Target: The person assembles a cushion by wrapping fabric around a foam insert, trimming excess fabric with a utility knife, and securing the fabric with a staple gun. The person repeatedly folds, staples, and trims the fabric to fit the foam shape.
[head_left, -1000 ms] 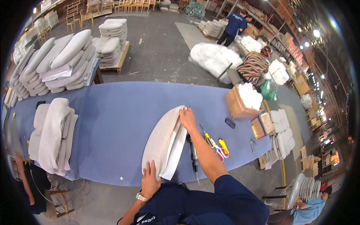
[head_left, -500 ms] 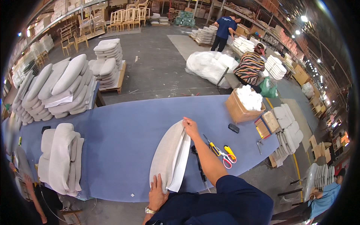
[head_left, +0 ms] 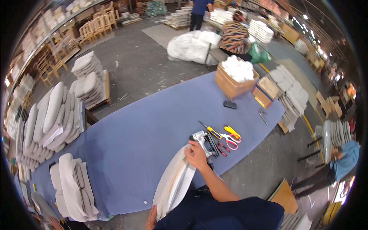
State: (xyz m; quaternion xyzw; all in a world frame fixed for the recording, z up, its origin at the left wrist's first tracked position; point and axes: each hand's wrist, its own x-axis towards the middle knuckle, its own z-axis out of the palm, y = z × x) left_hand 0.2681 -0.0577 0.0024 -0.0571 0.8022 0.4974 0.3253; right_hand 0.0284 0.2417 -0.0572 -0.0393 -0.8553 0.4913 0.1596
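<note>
A pale grey upholstered seat cushion (head_left: 168, 184) stands tilted on edge at the near side of the blue-covered table, against my body. Its white underside and a strip of tan board face right. My right hand (head_left: 196, 155) grips its far end, fingers bent over the rim. At the near end my left hand (head_left: 151, 219) holds the cushion's side, its fingers partly hidden. Just beyond my right hand lies a silver and black staple gun (head_left: 203, 140). Beside it are red-handled pliers (head_left: 221, 146), a yellow screwdriver (head_left: 212, 132), red-and-white scissors (head_left: 231, 141) and a yellow-handled cutter (head_left: 231, 131).
Cushions are piled on the table's left (head_left: 74, 188) and far left (head_left: 51, 119). A carton with white stuffing (head_left: 234, 78), a smaller box (head_left: 265, 92), a black case (head_left: 230, 104) and a metal tool (head_left: 263, 117) occupy the right end. Several people work nearby.
The cushion has tipped, showing more underside and its board strip. My right hand has shifted lower in view, my left hand toward the bottom edge. The view has turned, and the staple gun shows fully.
</note>
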